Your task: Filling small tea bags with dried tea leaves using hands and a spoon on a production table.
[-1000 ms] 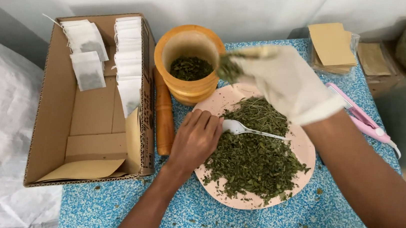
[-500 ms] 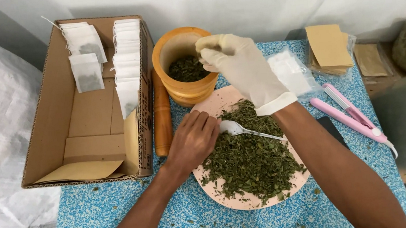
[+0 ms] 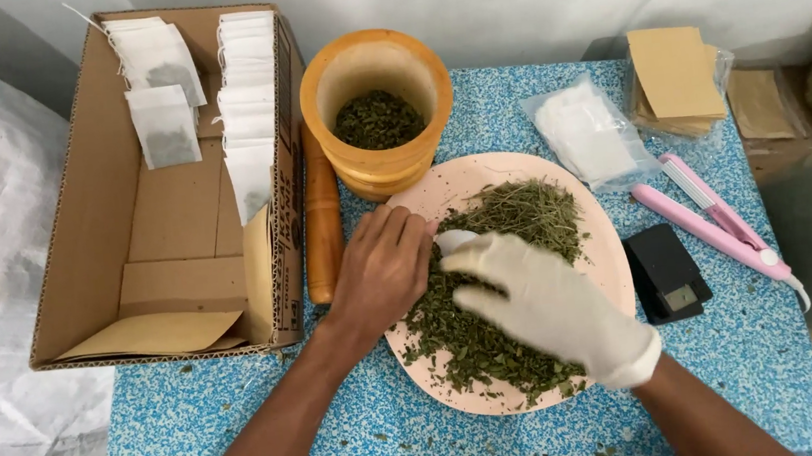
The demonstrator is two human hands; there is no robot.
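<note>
Gloved right hand [image 3: 545,304], grip loosely spread and empty, rests on dried herbs [image 3: 498,334].

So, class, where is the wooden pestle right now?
In the head view, the wooden pestle lies on the table, between the cardboard box and the mortar, left of the plate.

A gloved right hand [image 3: 545,306] lies flat over dried green leaves [image 3: 503,288] on a pink plate [image 3: 610,257]. The bare left hand [image 3: 383,273] rests at the plate's nine o'clock edge, by a white spoon [image 3: 453,240]. At twelve o'clock stands a wooden mortar [image 3: 377,110]; the pestle [image 3: 323,222] lies at ten.
</note>
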